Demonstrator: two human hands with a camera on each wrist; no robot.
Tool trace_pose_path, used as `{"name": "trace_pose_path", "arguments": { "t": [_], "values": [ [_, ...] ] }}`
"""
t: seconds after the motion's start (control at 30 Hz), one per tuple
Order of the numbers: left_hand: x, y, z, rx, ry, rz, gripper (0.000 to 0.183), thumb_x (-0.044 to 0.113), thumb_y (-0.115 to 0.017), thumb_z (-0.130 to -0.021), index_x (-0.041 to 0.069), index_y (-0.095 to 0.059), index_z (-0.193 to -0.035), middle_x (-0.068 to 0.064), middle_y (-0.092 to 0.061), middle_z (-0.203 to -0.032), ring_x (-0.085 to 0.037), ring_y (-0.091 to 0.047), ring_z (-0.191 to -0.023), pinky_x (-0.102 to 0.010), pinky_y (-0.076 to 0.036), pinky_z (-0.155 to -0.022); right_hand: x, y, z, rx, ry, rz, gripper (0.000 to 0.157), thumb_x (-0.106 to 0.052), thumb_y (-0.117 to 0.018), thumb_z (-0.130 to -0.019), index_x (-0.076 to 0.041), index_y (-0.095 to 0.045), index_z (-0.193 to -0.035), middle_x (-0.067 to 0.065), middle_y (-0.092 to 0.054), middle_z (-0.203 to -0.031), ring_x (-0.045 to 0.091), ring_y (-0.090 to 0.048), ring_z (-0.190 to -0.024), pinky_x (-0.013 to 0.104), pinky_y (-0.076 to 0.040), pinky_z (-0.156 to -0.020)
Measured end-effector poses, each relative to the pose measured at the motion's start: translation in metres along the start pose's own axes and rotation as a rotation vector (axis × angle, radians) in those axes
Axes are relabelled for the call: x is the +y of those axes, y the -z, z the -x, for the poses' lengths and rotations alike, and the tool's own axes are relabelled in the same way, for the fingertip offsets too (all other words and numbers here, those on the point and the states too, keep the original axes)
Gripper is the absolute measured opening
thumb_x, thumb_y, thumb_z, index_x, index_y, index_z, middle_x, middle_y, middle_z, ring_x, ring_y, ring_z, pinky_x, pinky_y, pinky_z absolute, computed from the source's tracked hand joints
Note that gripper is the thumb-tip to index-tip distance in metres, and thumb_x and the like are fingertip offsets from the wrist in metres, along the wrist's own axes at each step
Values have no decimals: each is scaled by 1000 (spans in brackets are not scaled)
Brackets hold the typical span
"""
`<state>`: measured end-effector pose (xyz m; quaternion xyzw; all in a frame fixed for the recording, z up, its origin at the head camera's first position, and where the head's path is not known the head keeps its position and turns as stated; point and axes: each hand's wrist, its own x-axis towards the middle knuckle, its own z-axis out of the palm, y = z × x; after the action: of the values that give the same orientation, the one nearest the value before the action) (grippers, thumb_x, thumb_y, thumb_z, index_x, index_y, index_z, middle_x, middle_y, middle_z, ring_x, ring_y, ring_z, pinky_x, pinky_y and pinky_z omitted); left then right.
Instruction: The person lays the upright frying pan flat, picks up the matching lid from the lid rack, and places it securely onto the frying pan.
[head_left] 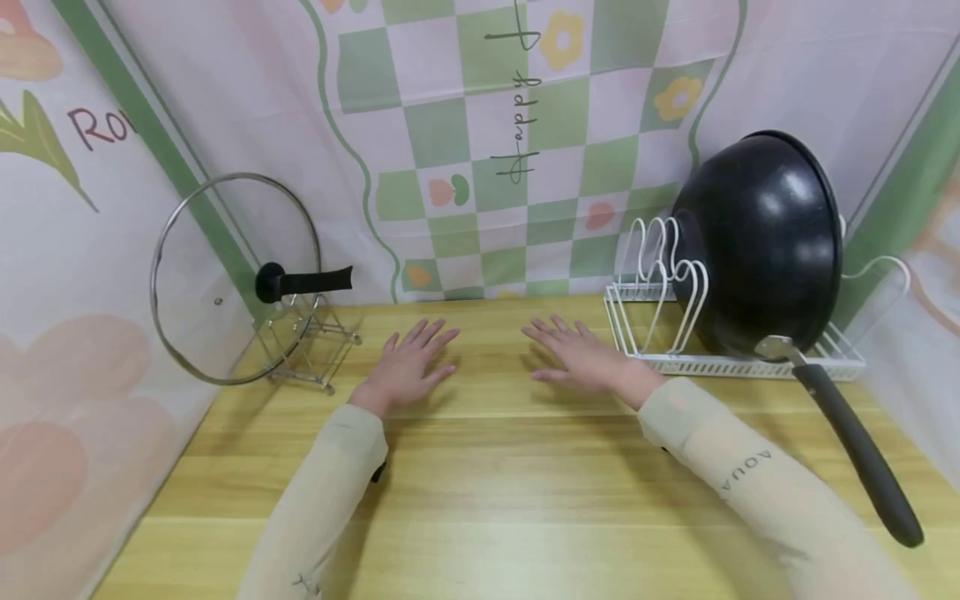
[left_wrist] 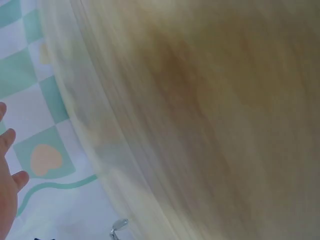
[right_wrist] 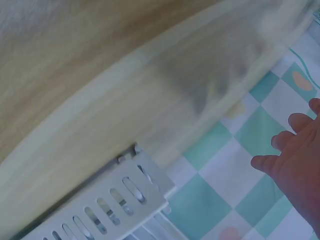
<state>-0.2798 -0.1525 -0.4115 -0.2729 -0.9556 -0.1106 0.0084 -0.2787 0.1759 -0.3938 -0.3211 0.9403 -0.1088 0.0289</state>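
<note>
My left hand (head_left: pixel 408 367) is spread over the wooden table with its fingers straight, holding nothing. To its left a glass pot lid (head_left: pixel 238 379) with a metal rim and black knob stands tilted on a small wire rack (head_left: pixel 330 333). My right hand (head_left: pixel 581 358) also has its fingers extended and grips nothing; it is just left of a white dish rack (head_left: pixel 720 365). A black wok (head_left: pixel 765 242) stands on its side in that rack, its dark handle (head_left: pixel 862 458) slanting toward the front right. The right wrist view shows the rack's slotted white edge (right_wrist: pixel 115 200).
The wooden table (head_left: pixel 510 492) runs up to a green-and-white checkered cloth backdrop (head_left: pixel 487 150). Printed cloth walls (head_left: pixel 67 333) close off both sides. The wok handle juts out over the table's right part.
</note>
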Motion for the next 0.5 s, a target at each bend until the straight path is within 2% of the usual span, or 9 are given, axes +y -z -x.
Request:
{"name": "trace_pose_path", "arguments": {
  "t": [0.3,0.5],
  "values": [
    [11,1,-6,1,-28,28,63,45,-48,-108,27,-25,-164,-2,-12,-171,-30,-8,-156,-65,-7,-121,4,13,8,-11,-11,-8,82,-47,-59,-102,-11,-19,-164,17,-13,-168,43,-8,-153,63,-6,-120],
    [19,-3,-12,3,-53,38,62,46,-46,-108,28,-25,-164,-1,-12,-171,-31,-10,-156,-65,-8,-120,9,17,14,5,-22,-18,85,-56,-54,-101,-9,-20,-163,18,-13,-168,45,-9,-152,64,-6,-120]
  ]
}}
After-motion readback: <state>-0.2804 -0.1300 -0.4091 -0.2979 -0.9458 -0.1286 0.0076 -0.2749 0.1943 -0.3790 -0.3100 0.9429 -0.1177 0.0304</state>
